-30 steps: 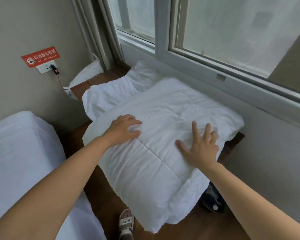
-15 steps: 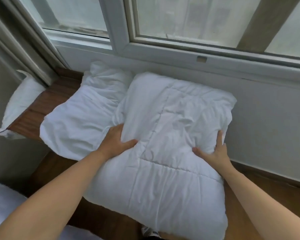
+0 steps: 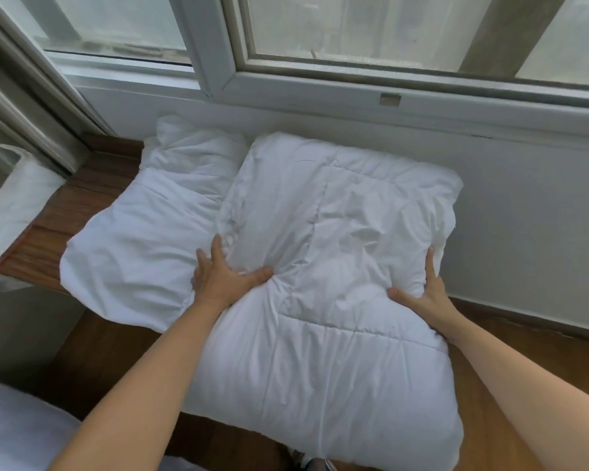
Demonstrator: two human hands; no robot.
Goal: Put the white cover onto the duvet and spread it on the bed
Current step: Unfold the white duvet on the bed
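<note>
Window (image 3: 371,32) across the top, white frame, frosted panes; grey wall band below it.

Folded quilted duvet (image 3: 323,300) in the middle, white, stitched seams visible, lying on the wooden surface (image 3: 65,212) under the window, near edge overhanging toward the camera. Far part bunched and creased between the hands.

Folded white cover (image 3: 143,246) just left of the duvet on the same surface, touching it along the duvet's left edge, wrinkled, far end rumpled against the wall.

Corner of the bed (image 3: 17,426) at lower left, white sheet, well apart from the duvet.

White pillow (image 3: 11,212) at far left end of the surface, partly out of frame, beside the curtain (image 3: 24,96).

Wood floor (image 3: 510,341) on the right below the wall.

Both forearms bare, reaching in from the bottom.

Left hand (image 3: 223,277) on the duvet's left side: thumb pressed into the top, fingers extended along the edge at the gap next to the cover, fabric puckered around the thumb. Clamped on the duvet's edge.

Right hand (image 3: 425,294) on the duvet's right side: thumb on top, fingers (image 3: 429,266) running up the side fold, rest hidden in the fabric. Gripping the duvet too.

Hands well apart, one at each side of the bundle.

Small metal latch (image 3: 389,99) on the lower window frame.
</note>
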